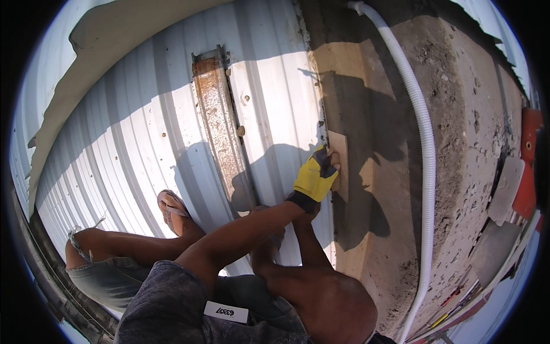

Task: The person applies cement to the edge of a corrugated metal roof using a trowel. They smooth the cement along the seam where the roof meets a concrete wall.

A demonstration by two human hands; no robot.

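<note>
My left hand (316, 175) wears a yellow and black glove with bare fingertips. It is closed on the edge of a flat, light wooden board, which looks like a plasterer's float (341, 165). The board lies against the shaded, plastered wall strip (358, 223) beside the metal sheeting. My right forearm (313, 246) rises from behind my bent right knee. Only a little of my right hand (310, 216) shows below the glove's cuff, its fingers hidden. I am squatting, with a sandaled left foot (173, 211) on the sheeting.
Pale corrugated sheeting (137, 143) spreads across the left, with a rusty metal channel (215, 114) on it. A white corrugated hose (425, 143) runs down the rough wall (467, 143). Red and grey pieces (524, 189) are at the far right. A pale ragged-edged sheet (109, 43) curves along the upper left.
</note>
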